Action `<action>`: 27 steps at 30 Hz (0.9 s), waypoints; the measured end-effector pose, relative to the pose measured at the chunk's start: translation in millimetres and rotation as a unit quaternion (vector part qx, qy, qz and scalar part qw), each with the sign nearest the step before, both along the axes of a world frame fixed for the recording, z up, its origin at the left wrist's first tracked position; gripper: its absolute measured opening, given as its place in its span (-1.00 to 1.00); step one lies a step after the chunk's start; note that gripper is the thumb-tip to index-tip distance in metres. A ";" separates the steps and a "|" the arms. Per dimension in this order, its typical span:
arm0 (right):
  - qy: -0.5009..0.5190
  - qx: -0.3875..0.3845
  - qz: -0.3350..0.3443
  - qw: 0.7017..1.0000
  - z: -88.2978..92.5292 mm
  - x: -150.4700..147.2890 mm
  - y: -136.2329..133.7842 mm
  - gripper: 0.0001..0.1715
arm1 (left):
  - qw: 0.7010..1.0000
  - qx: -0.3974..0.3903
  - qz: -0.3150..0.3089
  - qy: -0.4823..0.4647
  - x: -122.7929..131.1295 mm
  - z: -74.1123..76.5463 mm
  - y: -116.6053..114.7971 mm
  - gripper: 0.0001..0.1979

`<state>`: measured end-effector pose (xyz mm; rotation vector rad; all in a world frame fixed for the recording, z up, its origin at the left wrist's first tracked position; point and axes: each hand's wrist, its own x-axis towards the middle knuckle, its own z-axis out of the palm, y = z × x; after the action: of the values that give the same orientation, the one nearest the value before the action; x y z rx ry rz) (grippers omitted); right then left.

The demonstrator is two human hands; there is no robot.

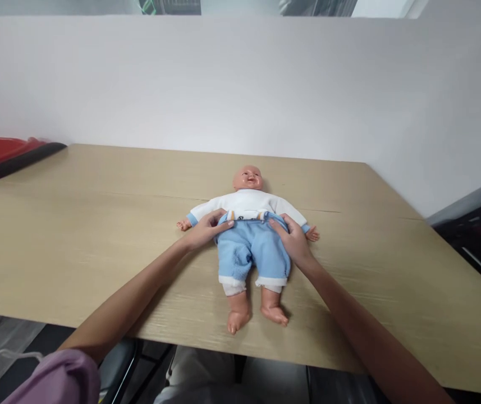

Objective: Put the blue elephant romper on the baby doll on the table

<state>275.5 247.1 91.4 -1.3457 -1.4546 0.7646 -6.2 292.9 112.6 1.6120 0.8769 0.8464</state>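
A baby doll lies on its back in the middle of a light wooden table, head away from me. It wears a white top and light blue trousers; its bare feet point toward me. My left hand pinches the trousers' waistband at the doll's left-of-frame hip, fingers closed on the cloth. My right hand grips the waistband on the other side in the same way.
A red object with a black edge lies at the table's far left corner. A white wall rises right behind the table. Dark furniture stands past the right edge. The near table edge runs just over my lap.
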 end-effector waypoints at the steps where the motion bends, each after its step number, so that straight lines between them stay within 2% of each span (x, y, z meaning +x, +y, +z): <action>1: -0.023 0.003 -0.001 1.000 1.5 0.7 -2.1 -0.47 | 1.000 0.010 -0.003 0.006 -2.7 -0.9 -1.8 -0.56; 5: -0.080 0.040 0.015 0.996 9.6 -3.1 2.6 -0.54 | 1.000 -0.010 0.022 -0.021 -3.0 -4.4 -2.0 -0.51; 8: 0.007 0.022 0.027 0.999 14.4 -6.6 22.3 -0.51 | 0.994 -0.061 0.050 -0.072 9.5 -4.0 8.3 -0.49; 11: 0.128 -0.054 0.006 0.990 14.6 -6.5 42.7 -0.43 | 0.986 -0.110 0.048 -0.119 22.1 -3.2 21.8 -0.45; 14: 0.148 -0.093 0.001 0.985 9.9 -2.3 50.5 -0.41 | 0.983 -0.129 0.022 -0.127 21.2 -5.1 29.6 -0.42; 16: 0.118 -0.086 0.006 0.989 5.3 5.3 47.1 -0.43 | 0.990 -0.109 -0.002 -0.092 10.3 -7.3 29.9 -0.47; 19: 0.052 -0.104 0.042 0.992 -1.4 26.7 32.1 -0.49 | 0.998 -0.035 -0.055 -0.024 -15.4 -8.6 25.4 -0.56; 23: -0.003 -0.144 0.116 0.983 -7.4 58.3 3.2 -0.49 | 0.985 0.087 -0.147 0.031 -42.1 -5.3 17.1 -0.61; 25: -0.034 -0.137 0.156 0.978 -9.4 64.6 -10.8 -0.47 | 0.979 0.102 -0.174 0.044 -45.9 -4.5 13.0 -0.58; 27: -0.035 -0.125 0.169 0.977 -11.9 62.3 -21.4 -0.47 | 0.981 0.076 -0.174 0.035 -43.6 -6.2 8.1 -0.57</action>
<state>337.8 225.8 79.5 -1.3367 -1.7124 1.1624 -49.8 301.1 106.4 1.8707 0.5628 0.6244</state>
